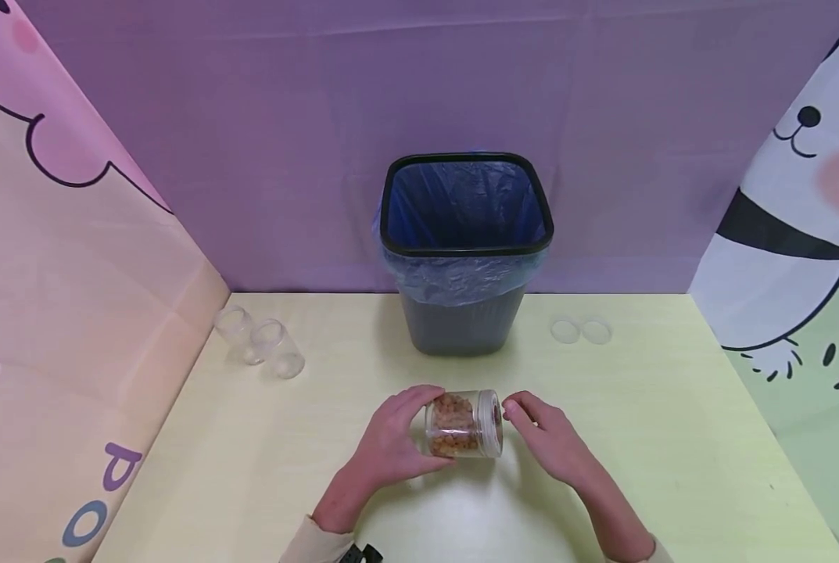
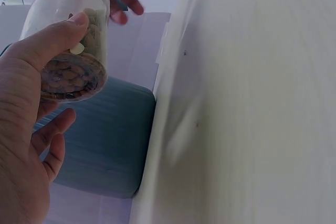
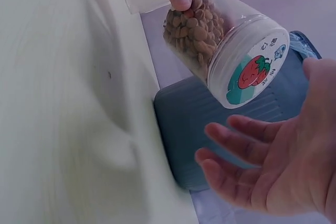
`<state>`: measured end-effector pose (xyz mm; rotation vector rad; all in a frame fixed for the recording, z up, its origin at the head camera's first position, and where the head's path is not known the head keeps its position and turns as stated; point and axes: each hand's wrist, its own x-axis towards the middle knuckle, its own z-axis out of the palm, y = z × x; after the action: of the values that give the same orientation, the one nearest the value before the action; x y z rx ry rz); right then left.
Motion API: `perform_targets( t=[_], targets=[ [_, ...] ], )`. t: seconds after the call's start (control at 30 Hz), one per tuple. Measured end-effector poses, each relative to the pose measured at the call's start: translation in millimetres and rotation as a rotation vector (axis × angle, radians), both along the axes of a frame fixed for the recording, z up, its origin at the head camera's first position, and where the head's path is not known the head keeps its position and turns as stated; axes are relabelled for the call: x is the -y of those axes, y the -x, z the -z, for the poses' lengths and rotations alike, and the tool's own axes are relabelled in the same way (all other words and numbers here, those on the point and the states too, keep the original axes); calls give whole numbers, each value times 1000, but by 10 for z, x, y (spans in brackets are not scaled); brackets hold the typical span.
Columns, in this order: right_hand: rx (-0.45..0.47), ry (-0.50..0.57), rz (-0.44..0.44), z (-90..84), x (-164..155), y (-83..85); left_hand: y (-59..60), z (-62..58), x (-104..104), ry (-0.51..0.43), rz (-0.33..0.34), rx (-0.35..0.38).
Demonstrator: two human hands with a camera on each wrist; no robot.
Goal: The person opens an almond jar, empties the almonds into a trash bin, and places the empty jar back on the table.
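Observation:
My left hand (image 1: pixel 387 446) grips a clear jar (image 1: pixel 454 438), thumb on one side and fingers on the other. The jar lies tilted on its side, held above the table. Small brown disc-like pieces (image 3: pixel 197 32) fill part of it; their exact kind is unclear. Its lid (image 1: pixel 490 424) is on and faces right, with a strawberry sticker (image 3: pixel 254 74) on top in the right wrist view. Beside the lid is my right hand (image 1: pixel 549 442), fingers loosely bent and holding nothing; the right wrist view shows a gap between them and the lid.
A grey bin (image 1: pixel 461 324) with a black rim and a blue bag liner (image 1: pixel 461 281) stands behind the jar. Clear plastic cups (image 1: pixel 270 335) are at the back left of the table (image 1: pixel 672 438). Two clear round discs (image 1: pixel 565 330) lie right of the bin. Printed cloth walls surround the table.

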<state>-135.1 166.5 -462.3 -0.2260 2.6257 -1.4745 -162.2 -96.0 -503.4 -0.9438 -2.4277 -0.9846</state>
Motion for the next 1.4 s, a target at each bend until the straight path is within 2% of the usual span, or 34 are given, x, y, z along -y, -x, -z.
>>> perform_targets(
  t=[0.17,0.37,0.43,0.63,0.73,0.83,0.93,1.13,1.27,1.4],
  targets=[
    [65,-64,10,-29,43,-10,27,-2,21,-8,1,-25],
    [91,-36,-48,-49,54,-18,34,8,-9,-4,21,-25],
    [43,-1,-99,-39,29,-15,30,7,-18,-2,22,-24],
    [-195,78,-251,11,-51,-5,2,13,-1,-10,28,11],
    [-223,83,-278,23,-45,-11,-9,13,13,-14,28,14],
    [-219,96,-265,28,-19,-15,-9,-3,20,-22,22,16],
    [-197,101,-217,32,1,-15,3,-17,10,-28,25,17],
    [-68,-5,-102,35,14,-41,30,-32,-22,-31,29,35],
    [3,-32,-100,30,39,-45,31,-25,-15,-23,30,40],
    [11,-35,-103,35,37,-50,48,-14,-28,-22,52,36]
  ],
)
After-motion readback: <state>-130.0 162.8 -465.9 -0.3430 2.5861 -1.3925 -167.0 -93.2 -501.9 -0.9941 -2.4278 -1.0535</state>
